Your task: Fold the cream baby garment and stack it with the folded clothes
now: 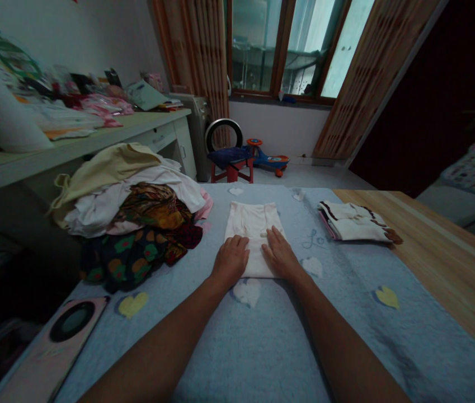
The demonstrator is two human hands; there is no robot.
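A white garment [256,254], folded into a flat rectangle, lies on the blue cloth [237,347] with heart prints in front of me. My left hand [233,258] rests on its left side, palm down, with the fingers laid out over the fabric. On the right side, my right hand [278,254] lies flat with its fingers stretched forward. Neither hand grips the fabric. To the right sits a small stack of folded clothes [357,223], white on top with dark trim. A heap of loose clothes [136,196] in yellow, white and dark prints is piled to the left.
A pink phone [52,350] with a round black camera area lies at the near left. Bare wood [451,268] shows along the table's right side. Beyond the table stand a red stool [232,170] and a blue ride-on toy [268,158]. A cluttered desk [136,126] runs along the left.
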